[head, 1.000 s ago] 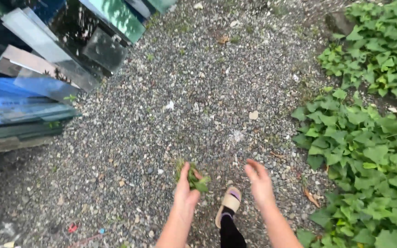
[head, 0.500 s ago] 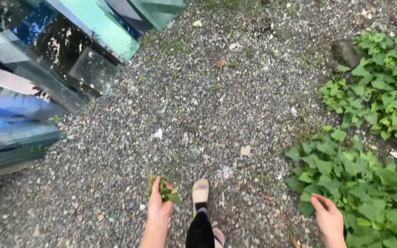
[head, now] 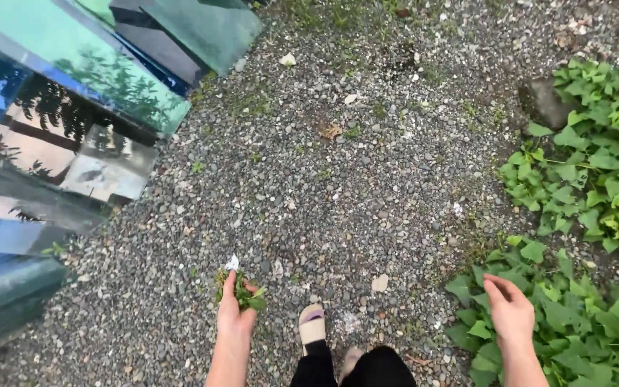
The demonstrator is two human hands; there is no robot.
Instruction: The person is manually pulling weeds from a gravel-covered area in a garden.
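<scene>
Far left, sheets of glass [head: 73, 129] lie stacked and tilted at the edge of the gravel [head: 338, 179], some green, some blue, some dark, their faces mirroring trees and sky. A small green sprout shows beside the lowest sheets near the left edge.

The gravel fills the middle of the scene, grey and pebbled, with thin tufts of grass at the far end, a dry brown leaf [head: 331, 131] lying well beyond the hands, and a few pale stones scattered about, one of them [head: 380, 283] near the foot.

Near the bottom, left of centre, the left hand [head: 234, 312] is clenched around a small bunch of weeds [head: 241, 292]; the green leaves and thin stems stick out above the fingers, held over the gravel. A bit of white lies on the ground just beyond the bunch.

Just to the right, a foot in a tan sandal [head: 312, 324] stands on the gravel, with dark trouser legs at the bottom edge.

Further right, the right hand [head: 510, 309] is released, fingers loosely spread and holding nothing, above the near edge of a patch of leafy vines [head: 596, 186] that covers the right side. A dark stone [head: 549, 100] sits at the far edge of the vines.
</scene>
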